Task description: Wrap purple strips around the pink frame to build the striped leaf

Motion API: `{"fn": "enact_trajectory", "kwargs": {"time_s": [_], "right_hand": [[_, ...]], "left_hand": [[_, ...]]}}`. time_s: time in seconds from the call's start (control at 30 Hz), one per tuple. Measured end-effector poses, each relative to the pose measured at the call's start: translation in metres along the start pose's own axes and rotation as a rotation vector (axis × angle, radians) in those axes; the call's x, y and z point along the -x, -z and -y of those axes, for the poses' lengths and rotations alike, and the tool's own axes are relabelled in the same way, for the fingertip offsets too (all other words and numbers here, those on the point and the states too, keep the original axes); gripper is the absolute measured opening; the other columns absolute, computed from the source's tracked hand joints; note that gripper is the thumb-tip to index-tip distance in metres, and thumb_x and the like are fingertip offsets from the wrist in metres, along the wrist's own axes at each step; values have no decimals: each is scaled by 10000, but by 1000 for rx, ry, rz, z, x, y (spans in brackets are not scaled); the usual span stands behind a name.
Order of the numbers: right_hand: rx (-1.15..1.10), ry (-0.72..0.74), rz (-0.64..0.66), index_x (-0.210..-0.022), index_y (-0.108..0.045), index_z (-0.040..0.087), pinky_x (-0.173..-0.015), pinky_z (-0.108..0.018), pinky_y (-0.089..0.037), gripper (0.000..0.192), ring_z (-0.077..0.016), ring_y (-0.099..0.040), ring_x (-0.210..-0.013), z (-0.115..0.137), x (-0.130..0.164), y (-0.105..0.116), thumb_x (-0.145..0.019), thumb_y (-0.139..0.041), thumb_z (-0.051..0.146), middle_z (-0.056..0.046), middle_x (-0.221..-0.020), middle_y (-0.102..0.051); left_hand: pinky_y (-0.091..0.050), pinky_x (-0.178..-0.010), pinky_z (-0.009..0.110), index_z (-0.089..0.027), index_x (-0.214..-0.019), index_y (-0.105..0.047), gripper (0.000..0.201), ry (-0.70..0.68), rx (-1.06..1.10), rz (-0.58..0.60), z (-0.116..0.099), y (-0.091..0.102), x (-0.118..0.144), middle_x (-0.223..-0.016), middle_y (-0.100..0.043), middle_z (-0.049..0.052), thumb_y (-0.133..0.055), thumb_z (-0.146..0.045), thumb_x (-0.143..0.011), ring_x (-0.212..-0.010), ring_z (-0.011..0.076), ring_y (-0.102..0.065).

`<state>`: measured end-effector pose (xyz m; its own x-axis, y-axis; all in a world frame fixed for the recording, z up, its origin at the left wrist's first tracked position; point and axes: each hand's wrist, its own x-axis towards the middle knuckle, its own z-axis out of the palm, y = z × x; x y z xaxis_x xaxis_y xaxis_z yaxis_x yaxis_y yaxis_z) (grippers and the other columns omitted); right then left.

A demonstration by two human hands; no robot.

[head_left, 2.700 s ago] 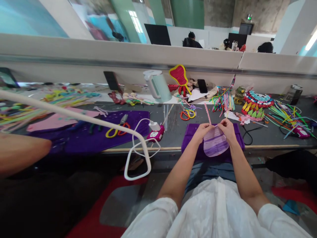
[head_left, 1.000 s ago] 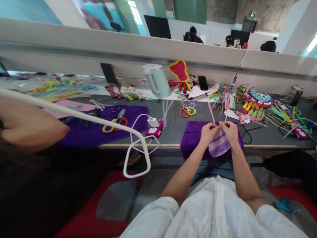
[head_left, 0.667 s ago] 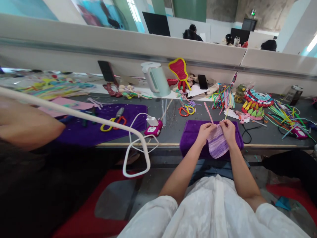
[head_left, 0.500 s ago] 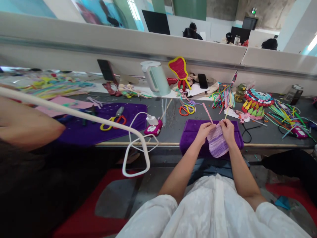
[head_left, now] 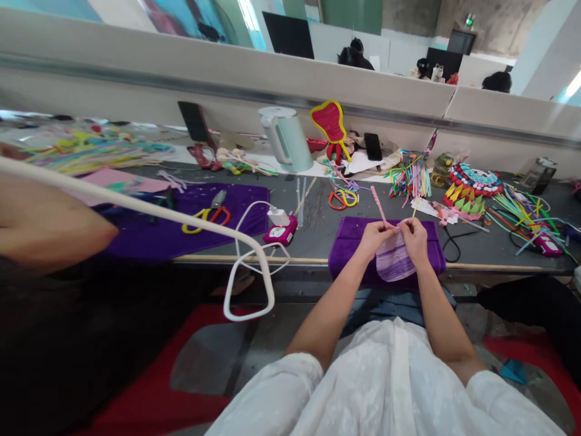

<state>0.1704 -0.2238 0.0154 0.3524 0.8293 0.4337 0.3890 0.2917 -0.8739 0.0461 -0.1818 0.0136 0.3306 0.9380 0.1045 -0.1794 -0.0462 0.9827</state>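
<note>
Between my two hands hangs a rounded, flat piece striped in light and dark purple, apparently made of pipe cleaners. My left hand pinches its upper left edge, and a fuzzy pink twisted stem sticks up from there. At the upper right edge my right hand is closed on the same piece, with a thin yellow-green stem rising above the fingers. Both hands are close together, over a folded purple cloth at the table's front edge. My fingertips hide the gripped edge.
Scissors with red and yellow handles lie beyond the cloth. A kettle, a red paddle shape with yellow rim and bundled pipe cleaners stand behind. At left, a white tubular frame crosses before another person's arm.
The purple striped piece has swung slightly left and up at its lower end. My hands keep their grip on its top edge, nearly in the same place.
</note>
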Motion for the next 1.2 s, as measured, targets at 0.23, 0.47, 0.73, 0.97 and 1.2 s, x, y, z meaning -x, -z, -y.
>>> {"fn": "enact_trajectory", "kwargs": {"time_s": [0.23, 0.47, 0.73, 0.97, 1.2], "right_hand": [[49, 18, -31, -799, -579, 195, -672, -271, -419, 166, -157, -550, -683, -3, 2, 1, -816, -539, 355, -3, -736, -614], [-69, -79, -52, -884, -531, 191, -623, -265, -438, 252, -155, -570, -648, -6, -3, 1, -758, -614, 393, 2, -721, -610], [361, 113, -113, -844, -564, 226, -775, -316, -404, 165, -196, -553, -817, 8, 8, 3, -842, -564, 390, -33, -829, -613], [474, 246, 127, -896, -660, 220, -825, -336, -393, 262, -225, -560, -915, 8, 4, 12, -934, -420, 317, -83, -923, -656], [256, 190, 402, -860, -664, 204, -726, -291, -426, 211, -183, -599, -789, 7, -17, 30, -877, -480, 305, -41, -853, -675]], "left_hand": [[-365, -583, 238, -125, -656, -673, 259, -14, -41, -6, 8, 1, -2, -600, -596, -4, -768, -354, -581, -571, 102, -484], [-386, -605, 246, -134, -660, -668, 223, -75, -38, -13, 4, 0, -2, -613, -600, -5, -750, -335, -607, -585, 107, -491], [-405, -619, 251, -136, -651, -669, 198, -107, -92, -66, 18, -1, -7, -634, -618, 12, -724, -324, -618, -609, 122, -523], [-396, -611, 245, -144, -701, -692, 185, -180, -228, -64, 18, 3, -6, -654, -625, 15, -700, -326, -665, -626, 128, -523], [-396, -627, 256, -162, -735, -691, 207, -256, -388, -32, 9, 5, -1, -702, -641, 31, -680, -367, -716, -644, 142, -527]]}}
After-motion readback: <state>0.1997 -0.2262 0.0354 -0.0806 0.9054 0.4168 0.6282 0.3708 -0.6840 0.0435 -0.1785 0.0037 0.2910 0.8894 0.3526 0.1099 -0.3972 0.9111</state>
